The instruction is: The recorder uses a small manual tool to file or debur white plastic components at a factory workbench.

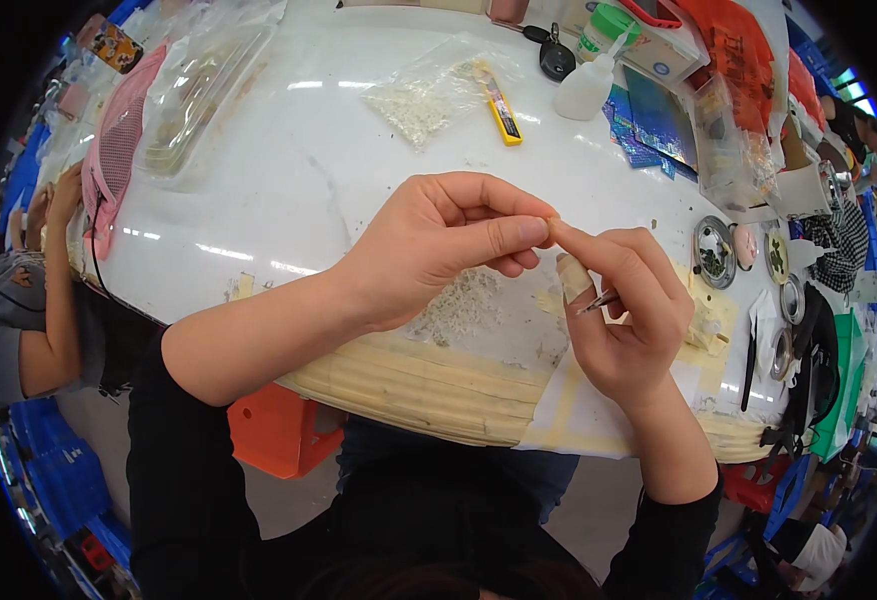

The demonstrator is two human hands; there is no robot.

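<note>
Above the white table, my left hand point(438, 250) is closed, its thumb and index finger pinched together. My right hand point(633, 305) reaches in from the other side, and its index fingertip meets that pinch. Anything between the fingertips is too small to make out. Tucked in my curled right fingers is a pair of metal tweezers point(600, 301), its pointed end directed left past the thumb. Beige tape point(573, 277) is wrapped around that thumb. Under my hands lies a scatter of small pale flakes point(463, 305).
Farther back are a clear bag of pale bits point(423, 108), a yellow cutter knife point(501, 110), a white squeeze bottle point(586, 88) and car keys point(556, 58). Round metal tins point(714, 252) stand right. Beige tape covers the table's front edge point(408, 385). A person's arm point(58, 290) shows left.
</note>
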